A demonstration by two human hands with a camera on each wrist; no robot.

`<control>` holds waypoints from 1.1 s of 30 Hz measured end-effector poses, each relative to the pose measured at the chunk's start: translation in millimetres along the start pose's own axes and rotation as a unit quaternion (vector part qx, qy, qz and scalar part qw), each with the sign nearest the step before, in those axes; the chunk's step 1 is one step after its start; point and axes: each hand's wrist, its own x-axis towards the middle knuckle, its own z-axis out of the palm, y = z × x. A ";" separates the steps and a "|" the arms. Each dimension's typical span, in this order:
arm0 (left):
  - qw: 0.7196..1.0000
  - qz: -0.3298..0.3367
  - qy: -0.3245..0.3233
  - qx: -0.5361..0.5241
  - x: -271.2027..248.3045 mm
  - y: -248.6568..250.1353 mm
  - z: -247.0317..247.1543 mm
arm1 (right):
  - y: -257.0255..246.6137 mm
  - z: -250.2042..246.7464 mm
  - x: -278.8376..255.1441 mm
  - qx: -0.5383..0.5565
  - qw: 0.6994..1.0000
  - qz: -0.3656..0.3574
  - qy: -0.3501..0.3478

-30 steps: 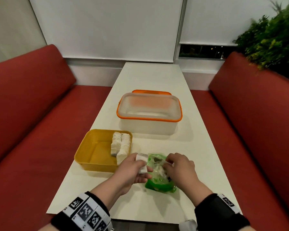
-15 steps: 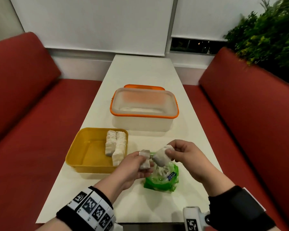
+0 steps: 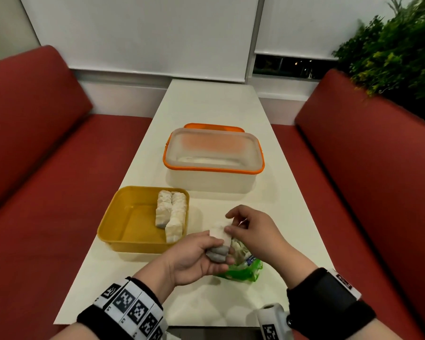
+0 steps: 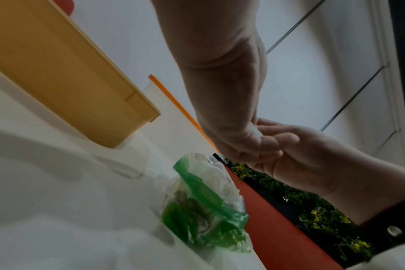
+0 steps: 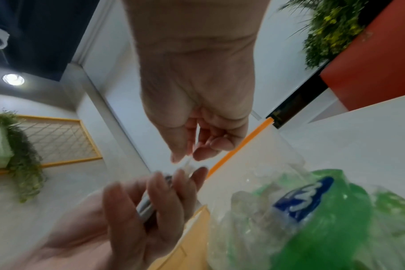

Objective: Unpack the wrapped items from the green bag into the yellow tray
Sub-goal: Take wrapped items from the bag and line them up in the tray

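You're sitting in a restaurant or café booth: red benches (image 3: pixel 47 153) flank a long white table (image 3: pixel 206 106) on left and right, drawn blinds (image 3: pixel 142 33) cover the far window, and a plant hedge (image 3: pixel 393 52) tops the right bench

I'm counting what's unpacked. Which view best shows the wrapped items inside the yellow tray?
Head view: wrapped items lie together at the right side of the yellow tray. Both wrist views show only the tray's outside wall, not its contents.

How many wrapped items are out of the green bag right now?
3 that I can make out: two side by side in the yellow tray, at and; one between the hands at. More may be hidden in the bag.
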 end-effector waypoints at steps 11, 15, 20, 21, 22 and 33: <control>0.989 0.055 0.138 -0.015 2.2 -7.4 -11.2 | 18.8 6.7 -0.6 -0.449 0.888 -0.017 -0.096; 0.988 0.065 0.138 -0.006 2.6 -9.4 -6.7 | 19.2 15.0 -1.1 -0.506 0.859 -0.012 -0.081; 0.988 0.070 0.135 -0.004 4.7 -11.1 -3.9 | 23.2 21.8 0.2 -0.472 0.877 0.037 -0.087; 0.988 0.070 0.135 -0.001 5.2 -11.0 -3.4 | 24.7 22.2 0.6 -0.454 0.886 0.052 -0.078; 0.988 0.070 0.134 0.000 5.3 -10.6 -3.0 | 25.9 21.7 0.7 -0.432 0.897 0.065 -0.066; 0.989 0.061 0.132 0.008 8.1 -13.2 -5.0 | 30.4 8.9 0.8 -0.184 0.973 0.142 0.015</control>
